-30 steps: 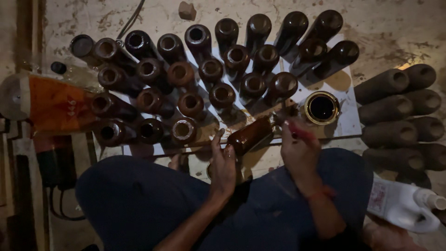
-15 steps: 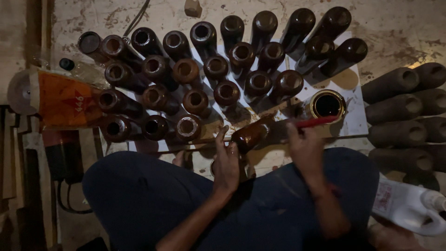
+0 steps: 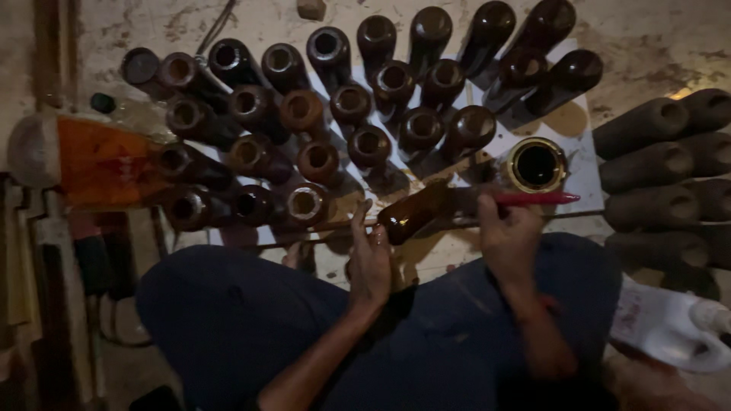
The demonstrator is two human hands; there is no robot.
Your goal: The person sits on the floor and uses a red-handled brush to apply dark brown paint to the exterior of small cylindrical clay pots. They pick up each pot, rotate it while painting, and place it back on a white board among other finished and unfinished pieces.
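My left hand steadies a glossy brown turned wooden piece that lies tilted across my lap, fingers pressed along its lower end. My right hand grips a red-handled brush, its handle pointing right toward a small open tin of dark liquid. The brush tip rests near the upper part of the wooden piece. I sit cross-legged in dark trousers.
Several dark brown turned pieces stand in rows on a white sheet. Unvarnished grey-brown pieces lie stacked at right. An orange can lies at left, a white plastic bottle at lower right.
My right hand has swung the brush from the tin's rim back down toward the wooden piece. The left hand keeps holding the piece in about the same place.
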